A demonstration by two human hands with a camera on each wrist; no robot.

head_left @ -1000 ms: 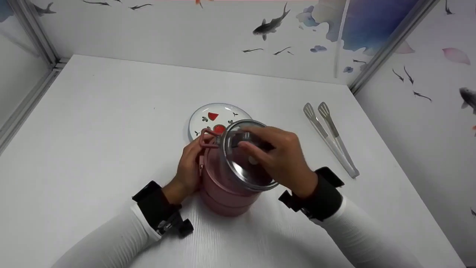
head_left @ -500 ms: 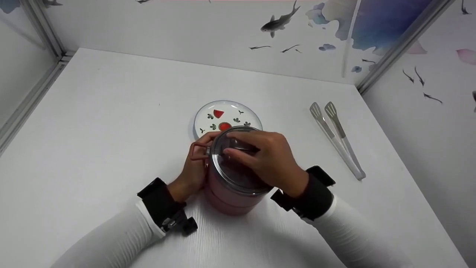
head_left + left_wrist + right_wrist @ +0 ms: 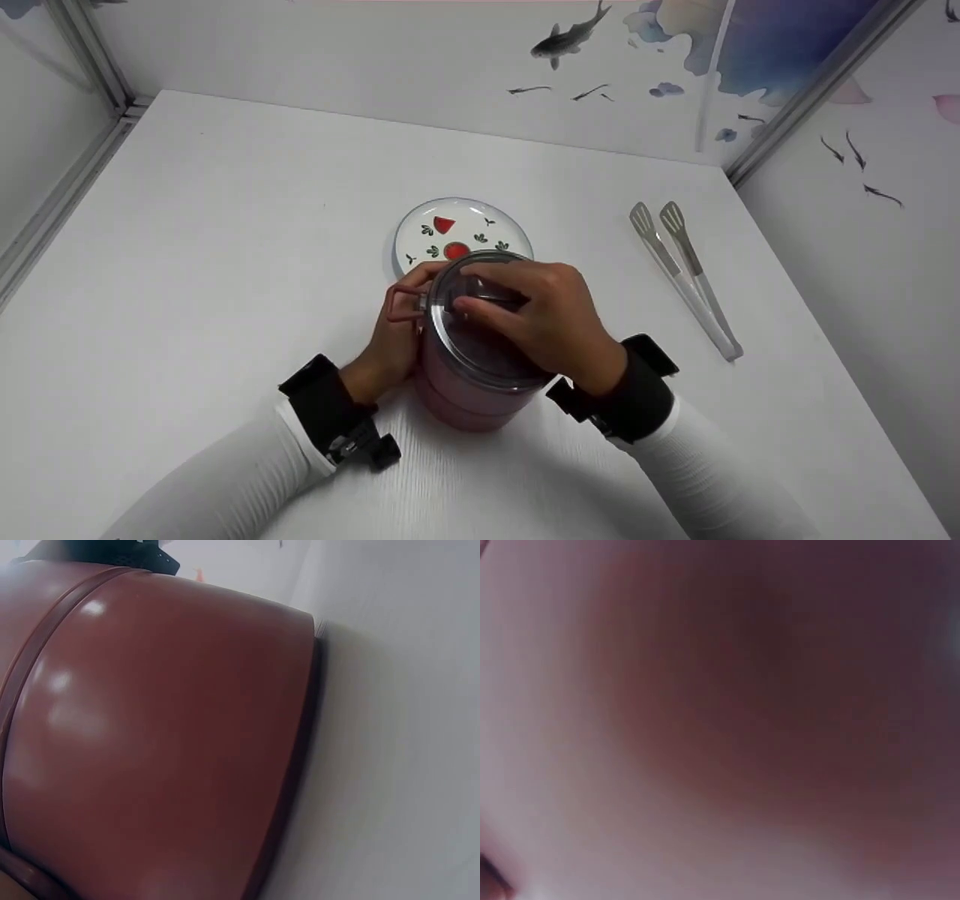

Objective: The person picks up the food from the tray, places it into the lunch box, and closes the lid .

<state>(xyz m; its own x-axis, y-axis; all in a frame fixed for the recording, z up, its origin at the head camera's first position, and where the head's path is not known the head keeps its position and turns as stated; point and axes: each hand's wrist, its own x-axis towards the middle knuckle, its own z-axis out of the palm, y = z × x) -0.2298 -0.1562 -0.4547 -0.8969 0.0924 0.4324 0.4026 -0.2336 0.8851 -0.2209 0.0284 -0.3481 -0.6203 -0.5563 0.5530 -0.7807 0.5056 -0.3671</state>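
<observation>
A pink canister (image 3: 469,409) stands upright on the white table in the head view. Its see-through lid (image 3: 474,345), edged with a grey rim, lies over the top. The pink wire clasp (image 3: 401,302) sticks out at the left of the rim. My left hand (image 3: 394,341) grips the canister's left side, its fingertips partly hidden behind the body. From above, my right hand (image 3: 551,319) pinches the dark handle on the lid between thumb and fingers. The canister wall (image 3: 165,727) fills much of the left wrist view. The right wrist view is too blurred to make out.
Just behind the canister lies a white plate (image 3: 424,232) with watermelon and leaf patterns, partly covered by it. Metal tongs (image 3: 690,289) with slotted ends rest on the right of the table. Patterned panels (image 3: 420,67) stand along the back and right edges.
The lid was tilted above the canister a second ago, and my right hand has lowered it onto the top. Over the last half second the hands have hardly moved; the view has shifted slightly.
</observation>
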